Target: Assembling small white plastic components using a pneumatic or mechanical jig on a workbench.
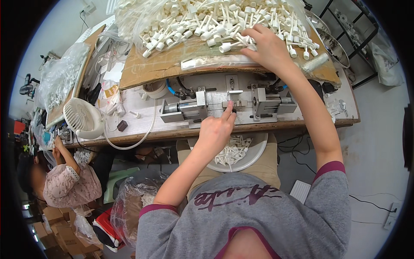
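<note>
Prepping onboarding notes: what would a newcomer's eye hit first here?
First, the big heap of white pieces on cardboard across the top, the right hand at its near edge. Below it, a metal fixture sits on the bench, the left hand at its middle. Lower still, a bowl holds more white pieces.

The white plastic pieces (198, 31) at the upper centre are brightly lit, soft shadows are cast, the lower left is left dimmer, and straight edges are bent by fisheye distortion toward a black border.
</note>
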Demonstrator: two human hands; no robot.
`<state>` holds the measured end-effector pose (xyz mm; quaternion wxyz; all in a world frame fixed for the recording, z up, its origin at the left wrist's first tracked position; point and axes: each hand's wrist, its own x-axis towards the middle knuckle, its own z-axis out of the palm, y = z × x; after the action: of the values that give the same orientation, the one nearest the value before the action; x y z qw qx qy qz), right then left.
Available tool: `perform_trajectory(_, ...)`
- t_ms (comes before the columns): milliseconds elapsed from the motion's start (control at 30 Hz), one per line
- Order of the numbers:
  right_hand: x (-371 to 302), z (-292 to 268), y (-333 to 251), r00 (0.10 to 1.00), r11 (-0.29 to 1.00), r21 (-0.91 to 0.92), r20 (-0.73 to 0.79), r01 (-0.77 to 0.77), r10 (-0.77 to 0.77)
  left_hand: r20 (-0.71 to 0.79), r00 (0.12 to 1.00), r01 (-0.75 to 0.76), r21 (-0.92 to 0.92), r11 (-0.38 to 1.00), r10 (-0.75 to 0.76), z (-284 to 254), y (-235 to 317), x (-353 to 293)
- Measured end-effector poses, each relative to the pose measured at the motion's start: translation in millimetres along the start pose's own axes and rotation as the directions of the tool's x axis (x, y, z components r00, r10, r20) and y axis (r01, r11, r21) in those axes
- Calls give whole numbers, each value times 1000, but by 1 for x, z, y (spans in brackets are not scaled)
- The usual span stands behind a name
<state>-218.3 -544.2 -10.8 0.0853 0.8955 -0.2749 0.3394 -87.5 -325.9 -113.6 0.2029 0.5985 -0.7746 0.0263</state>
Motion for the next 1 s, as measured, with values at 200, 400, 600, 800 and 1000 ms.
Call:
perform_trajectory(200,-16,1,18,990,977,163,63,-137,128,35,999,17,-4,1000,-16,0,3,5)
perform_trajectory(400,-16,-41,11,797,443,692,335,-570,503,-23,999,41,-177,983,-46,-18,-3,5)
perform_trajectory(600,-77,-59,-44,795,143,840,421,-524,437,-403,890,92,-304,948,-216,-76,-34,77)
perform_trajectory(800,-145,-23,-101,975,840,504,185,-202,123,-436,897,-107,-50,993,74,-55,-81,143)
perform_trajectory(1000,-159,2,-127,963,994,105,271,-21,-8,-225,953,113,-362,925,-204,-61,-70,143)
